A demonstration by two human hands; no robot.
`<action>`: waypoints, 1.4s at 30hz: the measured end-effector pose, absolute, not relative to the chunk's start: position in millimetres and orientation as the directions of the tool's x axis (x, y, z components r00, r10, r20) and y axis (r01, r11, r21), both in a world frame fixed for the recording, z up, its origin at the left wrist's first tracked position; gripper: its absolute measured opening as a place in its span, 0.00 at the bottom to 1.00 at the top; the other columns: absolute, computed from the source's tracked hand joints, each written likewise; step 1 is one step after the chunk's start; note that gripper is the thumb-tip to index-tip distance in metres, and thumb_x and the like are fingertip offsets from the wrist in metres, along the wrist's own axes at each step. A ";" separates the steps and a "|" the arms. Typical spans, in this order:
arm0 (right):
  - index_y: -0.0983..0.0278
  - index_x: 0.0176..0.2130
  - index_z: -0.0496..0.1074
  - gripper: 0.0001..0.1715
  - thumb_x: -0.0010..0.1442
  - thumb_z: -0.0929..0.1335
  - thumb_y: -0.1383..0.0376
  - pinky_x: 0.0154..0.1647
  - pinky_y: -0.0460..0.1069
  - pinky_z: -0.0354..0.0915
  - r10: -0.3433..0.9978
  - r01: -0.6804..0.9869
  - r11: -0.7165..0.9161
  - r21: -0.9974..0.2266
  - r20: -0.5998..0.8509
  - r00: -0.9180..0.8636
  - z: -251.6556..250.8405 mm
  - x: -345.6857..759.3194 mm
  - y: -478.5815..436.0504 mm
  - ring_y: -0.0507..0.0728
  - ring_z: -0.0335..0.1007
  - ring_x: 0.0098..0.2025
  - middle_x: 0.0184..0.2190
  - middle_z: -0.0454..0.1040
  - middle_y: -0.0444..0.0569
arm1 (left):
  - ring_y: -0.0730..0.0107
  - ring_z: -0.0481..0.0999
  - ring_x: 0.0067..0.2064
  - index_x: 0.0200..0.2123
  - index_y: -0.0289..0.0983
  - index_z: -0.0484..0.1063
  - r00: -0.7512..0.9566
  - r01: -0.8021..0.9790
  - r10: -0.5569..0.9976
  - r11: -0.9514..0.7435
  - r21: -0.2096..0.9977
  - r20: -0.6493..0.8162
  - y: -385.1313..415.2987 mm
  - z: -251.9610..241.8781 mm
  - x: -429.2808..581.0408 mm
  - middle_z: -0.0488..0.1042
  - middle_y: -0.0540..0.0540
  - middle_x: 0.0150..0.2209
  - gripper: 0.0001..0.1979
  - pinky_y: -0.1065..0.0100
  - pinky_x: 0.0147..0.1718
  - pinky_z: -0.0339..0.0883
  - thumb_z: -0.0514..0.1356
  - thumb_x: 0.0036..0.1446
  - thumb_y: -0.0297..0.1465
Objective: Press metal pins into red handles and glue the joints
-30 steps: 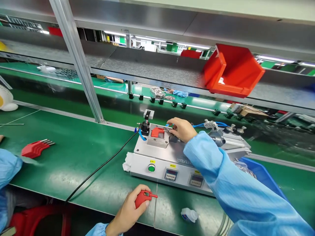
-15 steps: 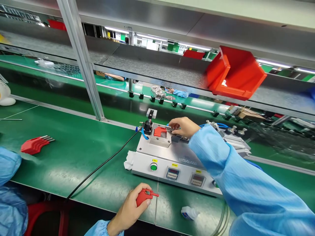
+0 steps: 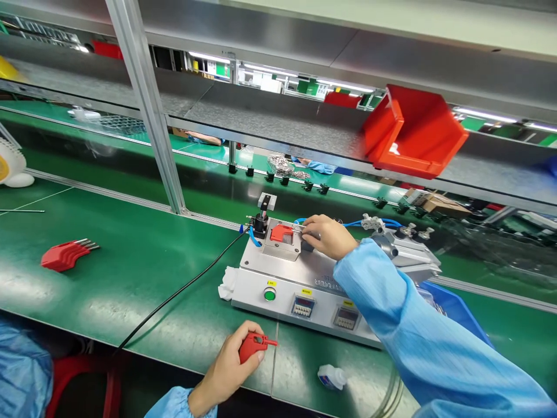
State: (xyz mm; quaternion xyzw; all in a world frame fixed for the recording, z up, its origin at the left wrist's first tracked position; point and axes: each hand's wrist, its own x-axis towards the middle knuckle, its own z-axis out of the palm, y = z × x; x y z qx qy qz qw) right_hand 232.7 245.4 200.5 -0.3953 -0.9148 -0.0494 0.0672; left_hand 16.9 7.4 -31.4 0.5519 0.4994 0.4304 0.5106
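Observation:
My left hand (image 3: 228,363) is closed around a red plastic housing (image 3: 252,347) with a thin red prong pointing right, held low over the table's front edge. A matching red plastic piece (image 3: 279,233) lies in the metal nest (image 3: 282,251) on top of a grey bench machine (image 3: 304,290). My right hand (image 3: 328,235) is just right of that nest, fingers pinched at a thin metal rod (image 3: 297,229) that meets the red piece. The fingers partly hide the rod's right end. Behind the nest, left, stands a black clamp (image 3: 261,223) with a pale pad.
Several red pieces with metal rods (image 3: 65,255) lie on the green table at left. A small white bottle (image 3: 332,377) rests in front of the machine; a blue bin (image 3: 456,307) is at right. A black cable (image 3: 183,290) crosses the table. Overhead, a shelf holds a red bin (image 3: 418,133).
My right hand has shifted slightly, and the metal rod by the red piece now shows more clearly. My left hand keeps its hold. A co-worker's sleeve at left has moved down off the table.

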 end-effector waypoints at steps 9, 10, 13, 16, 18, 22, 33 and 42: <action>0.62 0.35 0.81 0.06 0.62 0.75 0.73 0.46 0.52 0.73 0.756 0.761 0.648 -0.025 0.148 -0.638 198.0 174.5 254.9 0.62 0.78 0.49 0.47 0.80 0.54 | 0.54 0.79 0.49 0.48 0.40 0.82 0.132 0.074 0.991 -0.048 0.996 0.038 10.6 -49.6 18.9 0.78 0.40 0.48 0.16 0.59 0.51 0.75 0.67 0.64 0.43; 0.62 0.34 0.80 0.07 0.61 0.75 0.74 0.47 0.52 0.73 0.759 0.764 0.643 -0.041 0.164 -0.630 201.8 172.3 255.2 0.62 0.77 0.49 0.47 0.80 0.54 | 0.52 0.79 0.51 0.49 0.40 0.83 0.141 0.071 0.989 -0.061 0.996 0.051 12.0 -52.5 17.6 0.78 0.39 0.49 0.17 0.58 0.52 0.76 0.68 0.64 0.44; 0.63 0.39 0.78 0.06 0.66 0.71 0.73 0.54 0.54 0.73 0.766 0.778 0.622 -0.086 0.272 -0.582 216.6 182.6 245.7 0.62 0.76 0.52 0.49 0.79 0.55 | 0.50 0.80 0.53 0.52 0.41 0.84 0.108 0.090 0.991 -0.093 0.992 0.083 14.9 -60.9 15.6 0.78 0.38 0.50 0.22 0.55 0.52 0.78 0.68 0.63 0.49; 0.63 0.44 0.76 0.07 0.71 0.67 0.69 0.56 0.55 0.73 0.714 0.730 0.660 -0.175 0.448 -0.538 218.2 218.8 217.3 0.61 0.76 0.51 0.48 0.78 0.55 | 0.50 0.81 0.51 0.53 0.41 0.85 0.052 0.116 0.992 -0.120 0.986 0.114 12.6 -63.6 18.5 0.78 0.38 0.49 0.24 0.54 0.52 0.79 0.68 0.64 0.51; 0.62 0.42 0.75 0.06 0.71 0.67 0.66 0.50 0.54 0.74 0.675 0.674 0.705 -0.220 0.499 -0.543 205.5 251.3 193.5 0.61 0.78 0.46 0.44 0.79 0.53 | 0.52 0.81 0.49 0.53 0.41 0.85 0.041 0.119 0.989 -0.147 0.982 0.143 10.0 -55.4 21.4 0.79 0.38 0.47 0.22 0.55 0.50 0.79 0.66 0.65 0.49; 0.59 0.42 0.76 0.08 0.69 0.66 0.65 0.44 0.55 0.76 0.755 0.754 0.620 -0.218 0.428 -0.497 163.7 305.8 156.7 0.62 0.80 0.43 0.42 0.81 0.53 | 0.59 0.81 0.44 0.53 0.41 0.83 0.063 0.203 0.949 -0.315 0.927 0.308 22.9 3.6 19.1 0.81 0.41 0.44 0.16 0.61 0.45 0.78 0.64 0.68 0.42; 0.54 0.52 0.78 0.12 0.74 0.68 0.56 0.57 0.61 0.80 0.748 0.725 0.550 -0.415 0.631 -0.206 111.6 341.3 61.5 0.66 0.82 0.53 0.51 0.82 0.54 | 0.57 0.80 0.41 0.42 0.37 0.73 0.239 0.903 0.842 -0.376 0.207 0.484 208.5 165.8 26.5 0.77 0.43 0.38 0.03 0.63 0.40 0.75 0.63 0.70 0.30; 0.53 0.42 0.82 0.11 0.71 0.70 0.52 0.49 0.60 0.83 0.797 0.741 0.423 -0.521 0.603 -0.032 82.4 371.7 16.1 0.67 0.85 0.44 0.44 0.85 0.51 | 0.51 0.79 0.51 0.44 0.36 0.78 0.287 0.882 0.810 -0.432 0.188 0.511 192.9 141.0 24.6 0.79 0.38 0.47 0.10 0.54 0.52 0.76 0.58 0.75 0.34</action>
